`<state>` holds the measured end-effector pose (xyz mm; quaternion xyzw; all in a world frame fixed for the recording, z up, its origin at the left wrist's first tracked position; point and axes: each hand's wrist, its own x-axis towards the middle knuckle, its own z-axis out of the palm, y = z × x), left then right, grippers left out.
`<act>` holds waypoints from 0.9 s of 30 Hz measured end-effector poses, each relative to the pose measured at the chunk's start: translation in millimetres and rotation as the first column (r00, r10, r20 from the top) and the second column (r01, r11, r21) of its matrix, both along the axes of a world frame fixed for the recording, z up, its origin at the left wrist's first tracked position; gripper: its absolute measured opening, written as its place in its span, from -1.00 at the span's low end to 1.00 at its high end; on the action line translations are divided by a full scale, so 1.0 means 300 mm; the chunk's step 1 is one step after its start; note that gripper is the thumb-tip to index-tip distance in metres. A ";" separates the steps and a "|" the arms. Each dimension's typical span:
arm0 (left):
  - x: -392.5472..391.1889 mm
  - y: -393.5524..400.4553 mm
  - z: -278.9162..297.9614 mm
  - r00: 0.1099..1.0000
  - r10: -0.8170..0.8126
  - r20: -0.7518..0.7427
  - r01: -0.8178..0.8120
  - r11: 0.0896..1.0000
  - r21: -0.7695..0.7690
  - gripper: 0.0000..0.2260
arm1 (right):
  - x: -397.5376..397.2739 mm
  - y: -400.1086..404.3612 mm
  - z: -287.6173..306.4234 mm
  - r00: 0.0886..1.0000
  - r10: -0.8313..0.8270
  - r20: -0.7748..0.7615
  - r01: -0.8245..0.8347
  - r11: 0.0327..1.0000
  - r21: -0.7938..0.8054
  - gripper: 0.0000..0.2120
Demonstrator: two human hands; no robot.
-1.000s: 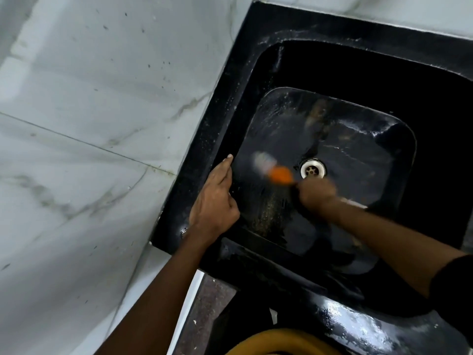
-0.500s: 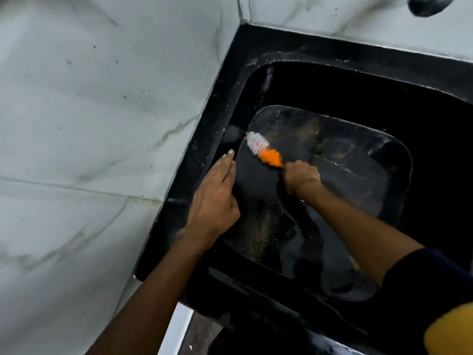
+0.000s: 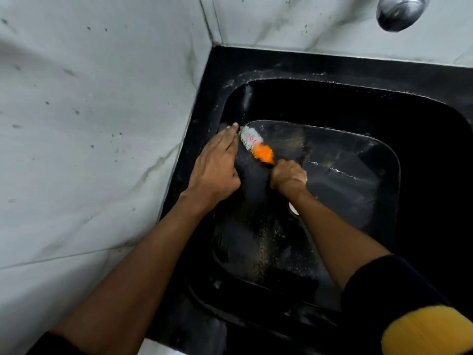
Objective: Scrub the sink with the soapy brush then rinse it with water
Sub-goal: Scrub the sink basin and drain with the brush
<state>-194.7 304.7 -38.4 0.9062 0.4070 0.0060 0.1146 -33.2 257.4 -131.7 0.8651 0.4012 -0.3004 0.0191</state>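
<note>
**Operator:** While the scrub was under way, where did the brush (image 3: pixel 257 147) sit?

**Technician:** It lay in the far left corner of the black sink (image 3: pixel 320 73), bristle head against the inner left wall. The right hand (image 3: pixel 288 178) was closed in a fist round the handle, just behind the orange bristles.

**Operator:** How would it handle?

**Technician:** Probably light, with soft bristles that bend under pressure. The handle was likely wet and soapy, hence slippery. A full-fist hold close to the head appeared the correct point of grip.

**Operator:** And the other hand?

**Technician:** The left hand (image 3: pixel 216 167) was flat, fingers straight and together, resting on the sink's left wall beside the bristles. It held nothing.

**Operator:** Rinsing?

**Technician:** Not begun; no water ran from the tap (image 3: pixel 399 12).
</note>
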 end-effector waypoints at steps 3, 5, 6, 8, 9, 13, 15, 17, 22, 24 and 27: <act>-0.006 -0.006 -0.012 1.000 -0.012 0.024 0.012 1.000 0.010 -0.33 | 0.131 -0.123 0.007 0.972 -0.234 -0.013 0.234 0.972 0.010 -0.68; -0.007 -0.011 -0.018 0.999 -0.016 0.042 0.016 1.000 0.002 -0.32 | 0.210 -0.248 0.010 0.900 -0.435 -0.017 0.435 0.900 -0.017 -0.65; -0.007 -0.015 -0.020 0.998 -0.012 0.069 0.012 1.000 -0.010 -0.32 | 0.236 -0.305 0.012 0.854 -0.521 -0.012 0.520 0.853 -0.033 -0.63; -0.014 -0.019 -0.026 0.992 0.015 0.128 -0.012 0.999 -0.030 -0.31 | 0.241 -0.359 0.007 0.789 -0.614 0.015 0.614 0.787 -0.056 -0.60; -0.017 -0.018 -0.028 0.989 0.025 0.146 -0.019 0.999 -0.041 -0.31 | 0.223 -0.349 0.005 0.795 -0.606 0.028 0.606 0.794 -0.054 -0.60; -0.019 -0.010 -0.036 0.983 0.035 0.183 -0.026 0.998 -0.051 -0.30 | 0.061 -0.157 0.011 0.944 -0.330 -0.006 0.329 0.942 -0.066 -0.68; -0.020 -0.010 -0.041 0.981 0.037 0.192 -0.027 0.998 -0.055 -0.30 | -0.020 -0.045 0.011 0.984 -0.170 -0.055 0.168 0.985 -0.047 -0.69; -0.022 -0.009 -0.047 0.981 0.038 0.191 -0.029 0.998 -0.053 -0.30 | -0.044 0.018 0.013 0.991 -0.111 -0.071 0.110 0.994 -0.027 -0.68; -0.019 -0.009 -0.048 0.982 0.043 0.185 -0.033 0.998 -0.055 -0.30 | 0.180 -0.198 0.003 0.890 -0.454 -0.047 0.451 0.890 -0.068 -0.63; -0.014 -0.012 -0.047 0.984 0.041 0.174 -0.030 0.997 -0.068 -0.28 | 0.282 -0.346 -0.005 0.752 -0.659 -0.005 0.655 0.749 -0.095 -0.59; -0.014 -0.019 -0.047 0.980 0.071 0.186 -0.059 0.996 -0.068 -0.28 | 0.307 -0.387 -0.022 0.681 -0.730 0.060 0.732 0.674 -0.100 -0.59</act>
